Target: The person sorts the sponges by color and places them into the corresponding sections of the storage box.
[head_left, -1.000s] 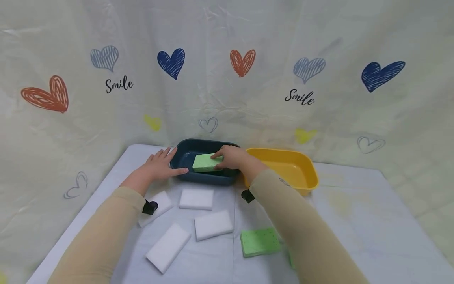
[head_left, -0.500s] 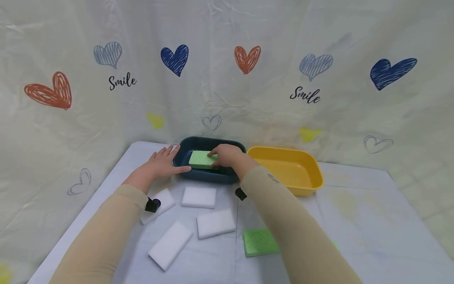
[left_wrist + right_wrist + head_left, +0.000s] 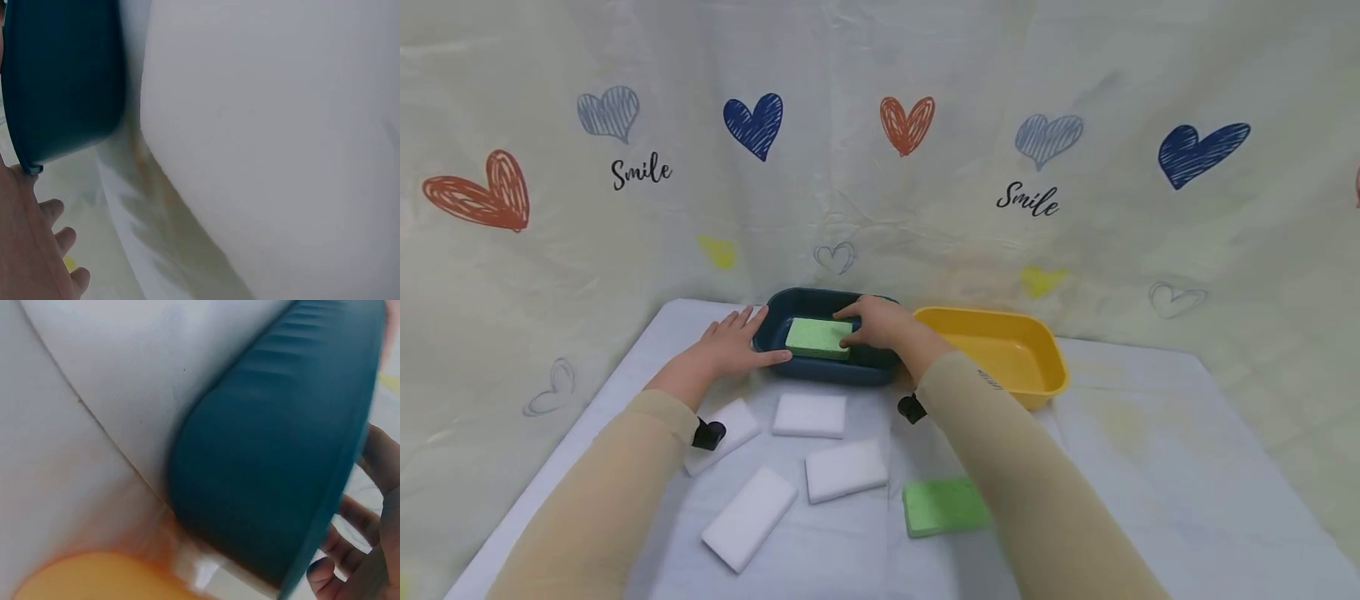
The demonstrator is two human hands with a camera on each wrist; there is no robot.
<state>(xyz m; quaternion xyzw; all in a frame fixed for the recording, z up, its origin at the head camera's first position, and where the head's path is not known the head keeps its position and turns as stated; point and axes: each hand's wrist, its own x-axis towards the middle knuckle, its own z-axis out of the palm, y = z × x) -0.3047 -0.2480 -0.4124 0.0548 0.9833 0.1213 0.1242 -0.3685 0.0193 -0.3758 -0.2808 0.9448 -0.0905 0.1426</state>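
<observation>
A light green sponge [image 3: 818, 338] lies flat inside the dark teal basin [image 3: 835, 372]. My right hand [image 3: 880, 323] is over the basin's right half, thumb at the sponge's right end and index finger apart from it. In the right wrist view the teal basin's wall [image 3: 262, 444] hides part of this hand [image 3: 369, 550]. My left hand [image 3: 727, 347] rests with spread fingers at the basin's left rim, thumb along its front edge. The left wrist view has that hand [image 3: 31, 237] by the basin's corner [image 3: 69, 81].
Right of the teal basin stands a yellow basin [image 3: 1060, 379], partly behind my right forearm. Several white sponges [image 3: 808, 415] lie on the white-covered table [image 3: 1150, 467]. A green sponge [image 3: 943, 507] lies near my right sleeve. Behind hangs a heart-printed sheet [image 3: 955, 200].
The green sponge has shifted left in the teal basin and lies lower. My right hand's fingers have spread off it. The left hand has stayed at the rim.
</observation>
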